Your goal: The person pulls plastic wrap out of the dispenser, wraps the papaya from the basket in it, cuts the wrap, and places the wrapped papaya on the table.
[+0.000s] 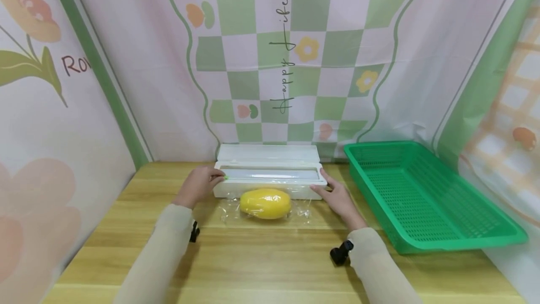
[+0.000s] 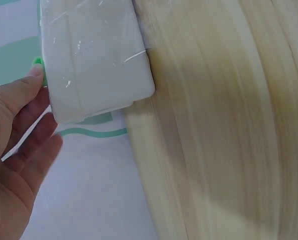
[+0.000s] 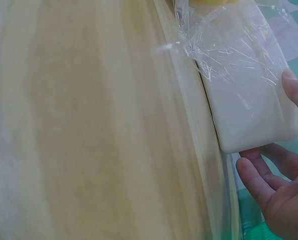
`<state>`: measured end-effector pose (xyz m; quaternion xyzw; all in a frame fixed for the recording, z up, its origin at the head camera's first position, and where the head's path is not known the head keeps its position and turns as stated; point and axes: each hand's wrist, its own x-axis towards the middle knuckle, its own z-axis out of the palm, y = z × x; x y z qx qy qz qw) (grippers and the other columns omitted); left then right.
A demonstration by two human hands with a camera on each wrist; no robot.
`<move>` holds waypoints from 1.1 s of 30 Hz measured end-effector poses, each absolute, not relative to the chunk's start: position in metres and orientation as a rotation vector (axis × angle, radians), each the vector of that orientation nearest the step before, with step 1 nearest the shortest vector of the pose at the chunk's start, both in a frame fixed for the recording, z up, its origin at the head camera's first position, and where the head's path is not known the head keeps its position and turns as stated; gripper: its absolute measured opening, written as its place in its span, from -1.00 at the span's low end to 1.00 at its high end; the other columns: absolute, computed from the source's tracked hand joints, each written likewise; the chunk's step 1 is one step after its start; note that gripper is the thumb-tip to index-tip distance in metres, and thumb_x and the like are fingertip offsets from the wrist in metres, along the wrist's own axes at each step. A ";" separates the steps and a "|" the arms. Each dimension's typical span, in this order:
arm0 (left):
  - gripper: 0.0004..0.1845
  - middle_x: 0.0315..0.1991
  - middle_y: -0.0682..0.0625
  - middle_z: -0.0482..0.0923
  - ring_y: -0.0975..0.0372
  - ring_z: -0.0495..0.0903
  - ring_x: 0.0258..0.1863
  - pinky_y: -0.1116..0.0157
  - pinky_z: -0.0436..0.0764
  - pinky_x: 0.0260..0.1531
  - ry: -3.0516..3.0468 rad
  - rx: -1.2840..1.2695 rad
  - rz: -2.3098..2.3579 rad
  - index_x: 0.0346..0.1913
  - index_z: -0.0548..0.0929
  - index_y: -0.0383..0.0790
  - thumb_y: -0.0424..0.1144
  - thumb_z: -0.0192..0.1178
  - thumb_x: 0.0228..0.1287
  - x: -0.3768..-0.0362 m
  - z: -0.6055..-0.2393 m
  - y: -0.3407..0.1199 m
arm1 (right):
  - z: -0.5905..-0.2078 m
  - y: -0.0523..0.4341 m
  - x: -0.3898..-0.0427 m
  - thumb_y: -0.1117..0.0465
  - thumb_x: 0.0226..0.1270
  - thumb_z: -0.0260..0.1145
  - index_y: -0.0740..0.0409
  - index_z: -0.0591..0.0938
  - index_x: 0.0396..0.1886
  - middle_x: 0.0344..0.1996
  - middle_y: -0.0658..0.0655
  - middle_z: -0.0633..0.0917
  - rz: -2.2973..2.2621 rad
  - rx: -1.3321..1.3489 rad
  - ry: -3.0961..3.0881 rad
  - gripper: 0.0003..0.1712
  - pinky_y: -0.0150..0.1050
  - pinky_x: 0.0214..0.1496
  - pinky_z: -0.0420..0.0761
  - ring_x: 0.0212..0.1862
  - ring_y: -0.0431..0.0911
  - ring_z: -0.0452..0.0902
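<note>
Flanking the open dispenser (image 1: 270, 172) at the table's far edge, left hand (image 1: 198, 186) and right hand (image 1: 337, 198) touch its ends with relaxed fingers, while the mango (image 1: 266, 203) lies on drawn-out film (image 1: 301, 210), seemingly uncut and unwrapped.

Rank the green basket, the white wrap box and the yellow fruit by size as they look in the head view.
1. green basket, clearly the largest.
2. white wrap box, long and narrower.
3. yellow fruit, the smallest, though it lies slightly nearer the camera than the box.
</note>
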<state>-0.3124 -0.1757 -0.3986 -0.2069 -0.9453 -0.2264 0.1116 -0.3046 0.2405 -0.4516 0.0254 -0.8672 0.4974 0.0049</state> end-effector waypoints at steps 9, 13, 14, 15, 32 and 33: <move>-0.83 -0.08 -0.17 0.68 -0.01 0.66 -0.12 0.06 0.67 -0.04 -2.766 -0.583 -0.763 -0.08 0.77 -0.26 -0.27 0.29 0.38 -0.312 -0.402 -0.183 | -0.451 0.239 -0.305 -0.38 0.24 0.31 -0.26 0.07 0.60 0.58 0.16 0.03 1.570 0.083 -2.717 0.04 0.22 0.49 0.07 0.56 0.19 -0.13; -0.82 -0.10 -0.18 0.69 -0.01 0.68 -0.11 0.08 0.68 -0.04 -2.764 -0.572 -0.791 -0.07 0.77 -0.30 -0.29 0.29 0.37 -0.312 -0.402 -0.185 | -0.451 0.238 -0.305 -0.36 0.25 0.32 -0.27 0.09 0.60 0.58 0.15 0.05 1.571 0.076 -2.714 0.02 0.20 0.49 0.08 0.56 0.18 -0.12; -0.82 -0.11 -0.18 0.70 -0.01 0.68 -0.10 0.09 0.67 -0.03 -2.764 -0.567 -0.796 -0.06 0.77 -0.30 -0.29 0.29 0.37 -0.311 -0.402 -0.185 | -0.451 0.238 -0.305 -0.36 0.25 0.32 -0.27 0.09 0.60 0.58 0.15 0.05 1.570 0.072 -2.713 0.02 0.20 0.49 0.08 0.56 0.18 -0.11; -0.81 -0.11 -0.18 0.70 -0.01 0.68 -0.09 0.08 0.67 -0.02 -2.762 -0.564 -0.802 -0.06 0.77 -0.31 -0.30 0.29 0.37 -0.311 -0.401 -0.186 | -0.452 0.238 -0.305 -0.36 0.25 0.32 -0.27 0.09 0.60 0.58 0.15 0.05 1.572 0.068 -2.712 0.02 0.20 0.49 0.07 0.56 0.18 -0.11; -0.81 -0.07 -0.22 0.71 -0.02 0.67 -0.10 0.02 0.66 -0.06 -2.812 -0.460 -0.834 -0.05 0.76 -0.34 -0.32 0.26 0.40 -0.308 -0.396 -0.196 | -0.452 0.238 -0.305 -0.39 0.23 0.31 -0.29 0.08 0.60 0.58 0.17 0.03 1.570 0.067 -2.717 0.04 0.21 0.48 0.10 0.55 0.20 -0.10; -0.81 -0.07 -0.22 0.71 -0.01 0.67 -0.11 0.03 0.66 -0.06 -2.817 -0.453 -0.839 -0.04 0.76 -0.33 -0.31 0.27 0.40 -0.308 -0.396 -0.196 | -0.452 0.238 -0.305 -0.39 0.24 0.31 -0.28 0.08 0.60 0.58 0.17 0.03 1.574 0.069 -2.715 0.03 0.21 0.48 0.11 0.55 0.21 -0.09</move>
